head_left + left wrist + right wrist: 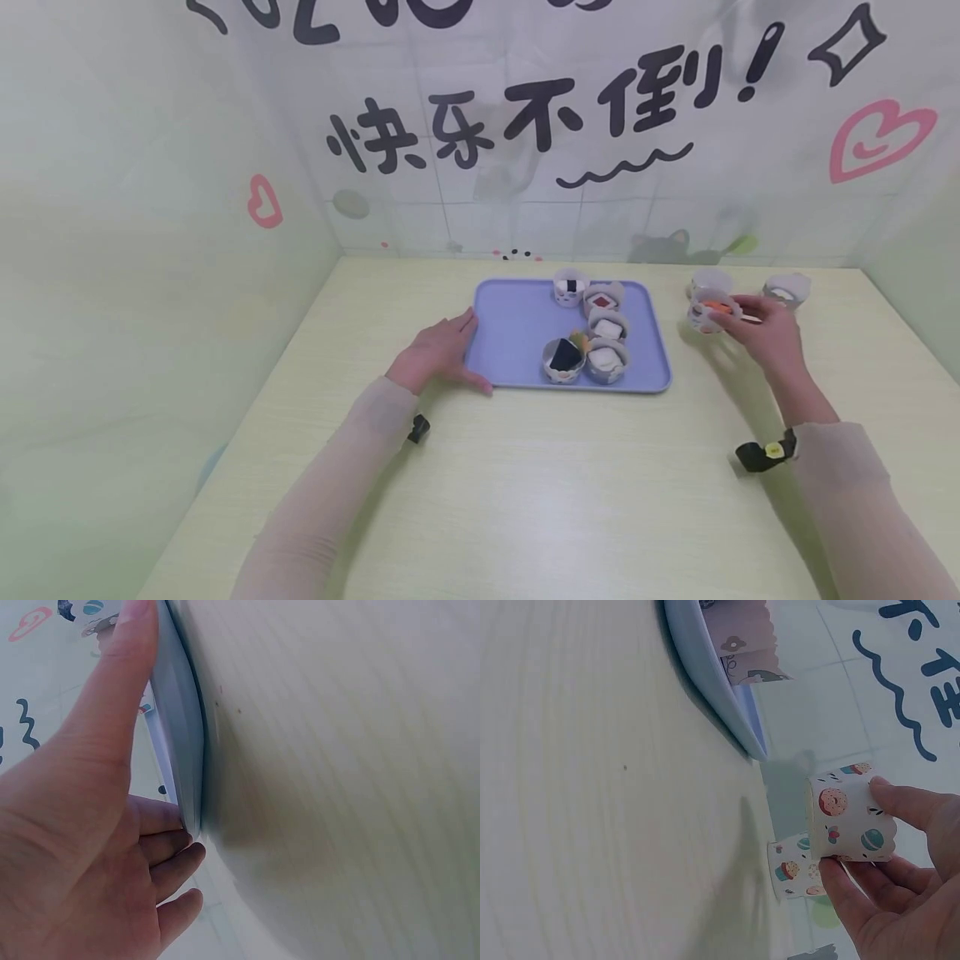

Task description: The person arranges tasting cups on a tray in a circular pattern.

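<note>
Ok so your left hand [437,350] is spread wide, touching the tray [510,329], and your right hand [772,337] pinches a printed paper cup [851,816] right of it. Another cup [709,280]'s just behind, partly blocked; backdrop [517,187] beyond.

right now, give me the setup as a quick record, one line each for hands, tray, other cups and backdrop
left hand: touches the left end of the blue tray
right hand: holds a patterned cup with something orange inside, off the table, right of the tray
tray load: five cups, around its middle and right
other cups: two, on the table near the right hand
backdrop: pale sheet with dark characters and pink hearts
</note>
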Demonstrator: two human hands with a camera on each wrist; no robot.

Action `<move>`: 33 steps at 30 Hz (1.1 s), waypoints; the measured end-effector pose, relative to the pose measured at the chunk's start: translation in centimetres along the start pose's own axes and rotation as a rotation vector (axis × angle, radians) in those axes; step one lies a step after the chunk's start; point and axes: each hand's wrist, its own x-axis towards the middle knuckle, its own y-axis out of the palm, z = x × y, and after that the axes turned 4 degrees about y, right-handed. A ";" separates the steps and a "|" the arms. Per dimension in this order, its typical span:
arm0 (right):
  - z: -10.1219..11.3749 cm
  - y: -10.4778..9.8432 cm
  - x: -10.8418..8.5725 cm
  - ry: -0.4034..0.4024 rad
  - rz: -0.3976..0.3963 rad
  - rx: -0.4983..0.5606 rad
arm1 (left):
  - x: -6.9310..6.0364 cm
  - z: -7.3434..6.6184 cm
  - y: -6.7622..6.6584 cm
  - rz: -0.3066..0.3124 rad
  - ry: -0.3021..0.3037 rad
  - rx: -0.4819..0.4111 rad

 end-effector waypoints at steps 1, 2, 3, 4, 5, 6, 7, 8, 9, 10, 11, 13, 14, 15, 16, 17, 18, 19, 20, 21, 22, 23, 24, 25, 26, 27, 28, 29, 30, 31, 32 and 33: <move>0.1 0.1 -0.1 -0.007 0.002 -0.008 | 0.0 0.0 0.0 -0.001 0.000 0.001; 0.1 0.2 -0.1 -0.014 0.005 -0.011 | 0.0 0.0 0.1 -0.002 0.001 0.001; 0.2 0.3 -0.2 -0.021 0.007 -0.018 | 0.0 0.0 0.1 -0.004 0.002 0.000; 0.3 0.4 -0.3 -0.030 0.008 -0.023 | 0.0 0.0 0.1 -0.008 0.003 0.000; 0.4 0.5 -0.3 -0.038 0.010 -0.027 | 0.0 0.0 0.1 -0.011 0.005 0.000; 0.5 0.6 -0.4 -0.044 0.012 -0.030 | 0.0 0.0 0.1 -0.013 0.006 0.002; 0.5 0.6 -0.4 -0.046 0.014 -0.033 | 0.0 0.0 0.1 -0.014 0.005 0.001; 0.7 0.7 -0.5 -0.049 0.018 -0.034 | 0.0 0.0 0.2 -0.014 0.005 0.001; 0.8 0.8 -0.5 -0.049 0.021 -0.032 | 0.0 0.0 0.2 -0.015 0.005 0.003; 0.9 0.9 -0.6 -0.051 0.024 -0.032 | 0.1 0.1 0.2 -0.014 0.005 0.004; 1.0 0.9 -0.6 -0.051 0.028 -0.030 | 0.1 0.1 0.2 -0.013 0.003 0.004; 1.2 1.1 -0.6 -0.056 0.033 -0.021 | 0.1 0.1 0.2 -0.012 0.003 0.004; 1.2 1.2 -0.7 -0.057 0.035 -0.016 | 0.1 0.1 0.2 -0.012 0.002 0.003; 1.3 1.3 -0.7 -0.058 0.037 -0.011 | 0.1 0.1 0.2 -0.012 0.002 0.003; 1.4 1.4 -0.7 -0.061 0.039 -0.009 | 0.1 0.1 0.2 -0.012 0.002 0.002; 1.5 1.5 -0.7 -0.062 0.041 -0.005 | 0.1 0.0 0.2 -0.012 0.001 0.003; 1.6 1.6 -0.8 -0.063 0.042 -0.002 | 0.1 0.1 0.2 -0.012 0.001 0.003; 1.7 1.7 -0.8 -0.060 0.045 0.000 | 0.1 0.1 0.2 -0.012 0.001 0.005; 1.8 1.8 -0.8 -0.060 0.045 -0.004 | 0.1 0.1 0.2 -0.011 0.001 0.006; 2.0 1.9 -0.8 -0.061 0.047 -0.004 | 0.1 0.1 0.2 -0.009 0.001 0.008; 2.1 2.0 -0.9 -0.061 0.048 -0.003 | 0.1 0.1 0.2 -0.009 0.002 0.009; 2.2 2.1 -0.9 -0.060 0.050 -0.005 | 0.1 0.1 0.2 -0.010 0.002 0.010; 2.4 2.2 -0.9 -0.057 0.052 -0.008 | 0.1 0.1 0.2 -0.009 0.003 0.010; 2.6 2.3 -1.0 -0.056 0.055 -0.012 | 0.1 0.1 0.2 -0.009 0.003 0.010; 2.7 2.4 -1.0 -0.054 0.058 -0.018 | 0.1 0.1 0.2 -0.010 0.003 0.008; 2.9 2.5 -1.0 -0.051 0.064 -0.020 | 0.1 0.1 0.1 -0.012 0.004 0.007; 3.1 2.6 -1.1 -0.050 0.068 -0.025 | 0.1 0.1 0.1 -0.013 0.004 0.004; 3.2 2.7 -1.1 -0.050 0.072 -0.030 | 0.1 0.1 0.1 -0.014 0.004 0.001; 3.4 2.8 -1.1 -0.050 0.076 -0.028 | 0.1 0.1 0.1 -0.013 0.003 -0.002; 3.6 3.0 -1.2 -0.054 0.081 -0.027 | 0.1 0.1 0.1 -0.015 0.004 -0.004; 3.7 3.1 -1.2 -0.060 0.086 -0.023 | 0.1 0.1 0.1 -0.015 0.005 -0.005; 3.8 3.2 -1.2 -0.065 0.090 -0.019 | 0.1 0.1 0.1 -0.014 0.005 -0.005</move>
